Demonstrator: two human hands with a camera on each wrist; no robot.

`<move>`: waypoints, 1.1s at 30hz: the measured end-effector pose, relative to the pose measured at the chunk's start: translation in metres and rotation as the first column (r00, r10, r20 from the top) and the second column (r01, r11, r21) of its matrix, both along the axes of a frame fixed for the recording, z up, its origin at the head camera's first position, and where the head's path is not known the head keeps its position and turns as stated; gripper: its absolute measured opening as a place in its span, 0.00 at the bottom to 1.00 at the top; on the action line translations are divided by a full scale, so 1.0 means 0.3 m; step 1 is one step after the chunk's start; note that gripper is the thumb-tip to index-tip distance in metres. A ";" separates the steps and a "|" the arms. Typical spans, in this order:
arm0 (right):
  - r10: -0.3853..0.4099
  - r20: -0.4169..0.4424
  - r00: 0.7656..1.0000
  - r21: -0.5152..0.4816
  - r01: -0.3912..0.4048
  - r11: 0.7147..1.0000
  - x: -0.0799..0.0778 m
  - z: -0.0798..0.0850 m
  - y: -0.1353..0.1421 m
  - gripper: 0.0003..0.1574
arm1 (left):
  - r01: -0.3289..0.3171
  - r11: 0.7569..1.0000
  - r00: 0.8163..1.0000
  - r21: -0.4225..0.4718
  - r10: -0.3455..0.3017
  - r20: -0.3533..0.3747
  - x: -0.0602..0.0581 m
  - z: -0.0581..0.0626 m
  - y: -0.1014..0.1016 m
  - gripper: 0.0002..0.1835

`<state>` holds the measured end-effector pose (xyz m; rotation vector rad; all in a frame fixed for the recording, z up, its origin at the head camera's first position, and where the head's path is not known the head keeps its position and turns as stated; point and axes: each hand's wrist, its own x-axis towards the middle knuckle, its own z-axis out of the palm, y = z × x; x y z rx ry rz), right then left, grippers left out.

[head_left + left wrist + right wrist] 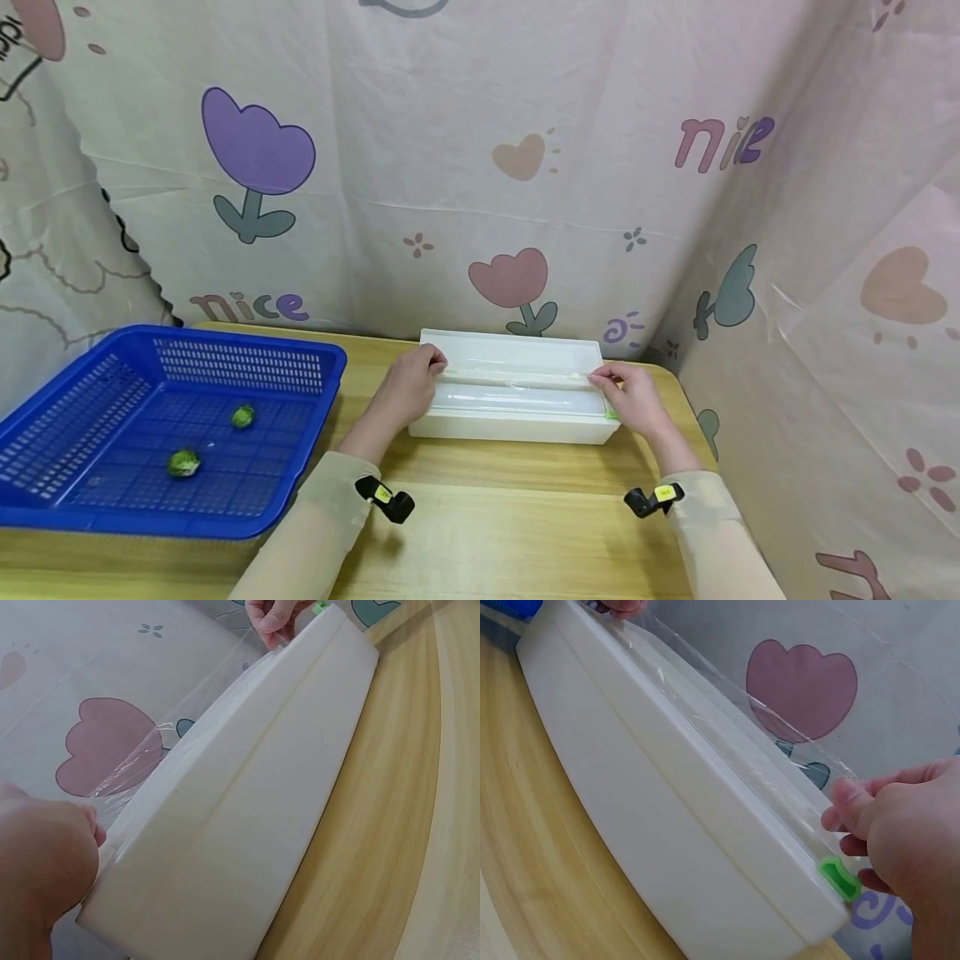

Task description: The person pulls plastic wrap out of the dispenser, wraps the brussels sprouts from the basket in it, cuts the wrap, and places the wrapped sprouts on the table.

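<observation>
A long white dispenser box (517,427) stands near the table's back edge, its lid (517,347) raised behind. Inside lies a roll of clear plastic wrap (517,400). A sheet of the plastic wrap (720,682) stretches above the box between both hands. At the box's left end, my left hand (407,387) pinches one corner of the film; its fingertips are partly hidden in the left wrist view. My right hand (630,398) pinches the other corner between thumb and forefinger. Just below those fingers sits a green slide cutter (839,878) on the box's rim.
To the left stands a blue plastic basket (300,483) holding two small green sprouts, one nearer (183,462) and one farther (242,417). A printed curtain (420,167) hangs behind and along the right side. The wooden table (510,533) extends in front of the box.
</observation>
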<state>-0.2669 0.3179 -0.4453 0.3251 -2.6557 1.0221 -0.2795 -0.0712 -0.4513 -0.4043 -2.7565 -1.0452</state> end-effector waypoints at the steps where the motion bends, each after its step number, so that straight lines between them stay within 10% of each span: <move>1: -0.015 0.001 1.000 -0.004 0.015 1.000 0.000 0.000 -0.004 0.05 | -0.010 1.000 1.000 -0.001 0.010 -0.007 -0.001 0.003 0.000 0.02; 10: -0.058 -0.052 0.997 -0.121 0.051 0.991 -0.008 0.005 -0.022 0.04 | -0.007 1.000 0.997 0.022 0.009 -0.072 -0.014 0.020 -0.006 0.02; 21: -0.071 -0.029 0.997 -0.156 0.066 0.986 -0.011 0.016 -0.021 0.06 | 0.157 0.988 0.987 0.013 -0.156 -0.028 0.004 0.013 -0.023 0.20; 33: -0.078 -0.034 0.996 -0.177 0.071 0.982 -0.010 0.025 -0.034 0.07 | 0.131 0.991 0.989 -0.020 -0.132 -0.061 -0.004 -0.008 -0.031 0.10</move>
